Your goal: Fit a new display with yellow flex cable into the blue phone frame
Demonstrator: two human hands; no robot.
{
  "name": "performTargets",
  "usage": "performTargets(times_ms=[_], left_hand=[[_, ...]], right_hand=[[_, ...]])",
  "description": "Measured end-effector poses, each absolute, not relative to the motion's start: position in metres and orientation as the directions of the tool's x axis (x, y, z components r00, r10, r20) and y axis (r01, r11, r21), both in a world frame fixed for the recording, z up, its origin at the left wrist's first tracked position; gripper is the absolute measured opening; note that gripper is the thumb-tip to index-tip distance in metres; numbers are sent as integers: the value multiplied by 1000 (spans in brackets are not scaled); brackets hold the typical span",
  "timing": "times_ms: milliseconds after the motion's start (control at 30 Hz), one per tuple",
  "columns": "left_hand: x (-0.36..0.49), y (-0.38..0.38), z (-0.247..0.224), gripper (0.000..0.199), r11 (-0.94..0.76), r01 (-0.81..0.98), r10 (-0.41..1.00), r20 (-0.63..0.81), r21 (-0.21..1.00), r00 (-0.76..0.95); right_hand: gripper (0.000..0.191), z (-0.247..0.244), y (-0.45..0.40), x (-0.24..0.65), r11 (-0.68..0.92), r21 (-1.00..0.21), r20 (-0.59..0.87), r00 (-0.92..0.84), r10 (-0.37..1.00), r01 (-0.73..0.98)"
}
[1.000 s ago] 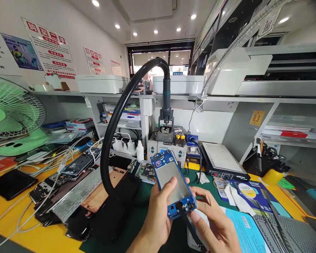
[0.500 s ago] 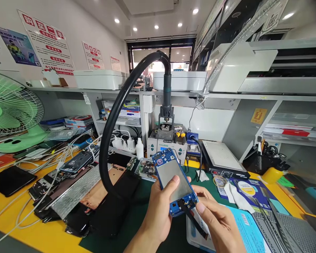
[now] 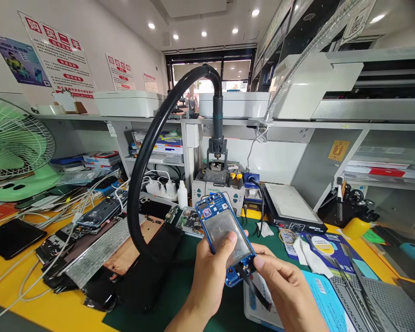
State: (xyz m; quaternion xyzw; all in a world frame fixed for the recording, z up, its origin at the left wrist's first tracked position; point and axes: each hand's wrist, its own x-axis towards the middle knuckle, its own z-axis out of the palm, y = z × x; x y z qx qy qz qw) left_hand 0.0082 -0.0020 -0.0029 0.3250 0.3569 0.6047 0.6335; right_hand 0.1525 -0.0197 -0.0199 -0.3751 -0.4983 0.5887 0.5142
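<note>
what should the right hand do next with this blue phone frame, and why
Perhaps the right hand should pinch the black strip near its lower end: it hangs off the blue phone frame and could snag, while the left hand holds the frame, thumb across its silver plate.

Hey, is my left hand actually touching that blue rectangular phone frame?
Touching. The head view shows the left hand holding the blue rectangular phone frame, thumb laid across its face.
</note>
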Motion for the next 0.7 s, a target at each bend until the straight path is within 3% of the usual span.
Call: performTargets(times_ms=[700], left_hand=[[7, 0, 0, 40, 83, -539, 995, -100, 838, -3]], right_hand=[[30, -18, -23, 153, -63, -955, 21, -275, 961, -290]])
